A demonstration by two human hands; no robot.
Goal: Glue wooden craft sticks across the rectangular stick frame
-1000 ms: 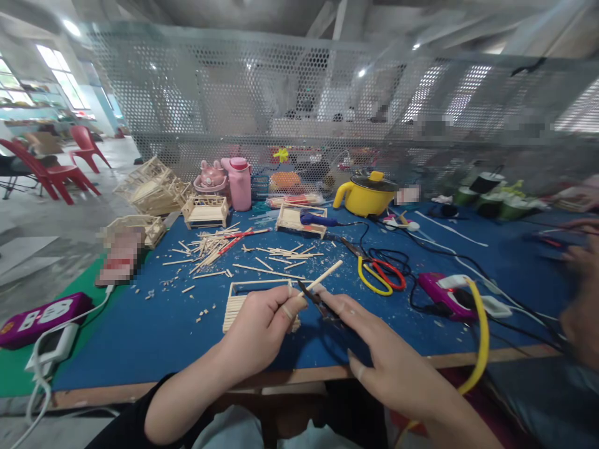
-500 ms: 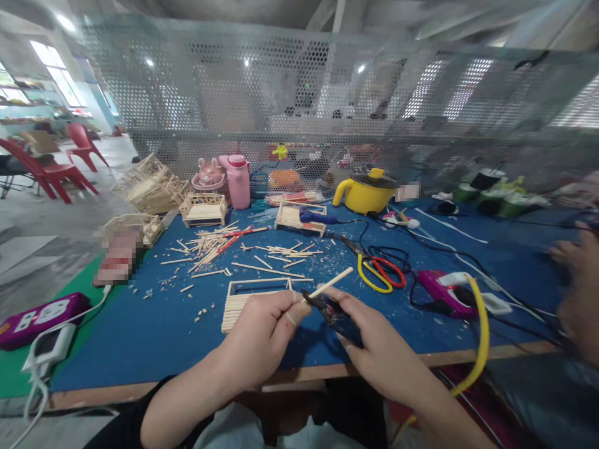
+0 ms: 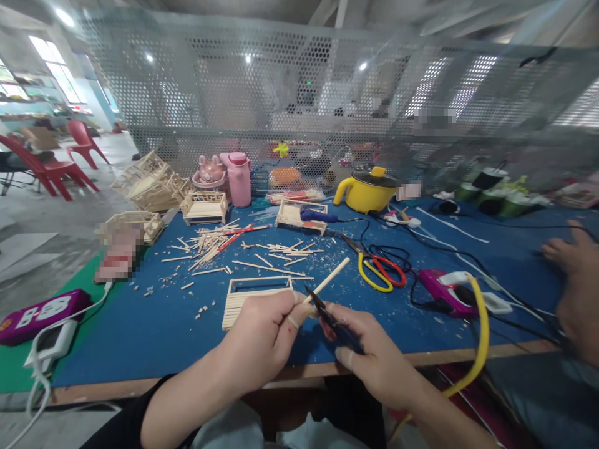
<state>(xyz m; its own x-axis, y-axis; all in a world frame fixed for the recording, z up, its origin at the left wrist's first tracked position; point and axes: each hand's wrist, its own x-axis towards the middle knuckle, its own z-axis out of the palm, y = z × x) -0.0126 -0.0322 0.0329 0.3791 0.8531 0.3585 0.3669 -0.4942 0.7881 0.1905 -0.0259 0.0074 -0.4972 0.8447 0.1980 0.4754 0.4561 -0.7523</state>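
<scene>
My left hand point(image 3: 266, 330) pinches a thin pale wooden stick point(image 3: 333, 275), which slants up to the right from my fingertips. In my right hand point(image 3: 369, 346) is a pair of dark-handled cutters point(image 3: 327, 312), its jaws beside the lower part of the stick. Whether the jaws touch the wood I cannot tell. Partly behind my left hand lies a small slatted wooden frame point(image 3: 236, 305) with a raised rail. Loose sticks point(image 3: 210, 246) and short offcuts are strewn over the blue mat point(image 3: 154, 337) beyond it.
Red-and-yellow-handled scissors point(image 3: 381, 274) and a purple power strip point(image 3: 442, 293) with cables lie to the right. A blue glue gun point(image 3: 318, 216) rests on a small wooden bed point(image 3: 290, 215). Behind are a yellow pot point(image 3: 367, 193) and a pink flask point(image 3: 239, 181). Another person's hand point(image 3: 573, 255) is at far right.
The cutters have swung away from my left fingertips, and their jaws now point up beside the stick. The stick tilts a little steeper. At far right, the other person's hand has shifted.
</scene>
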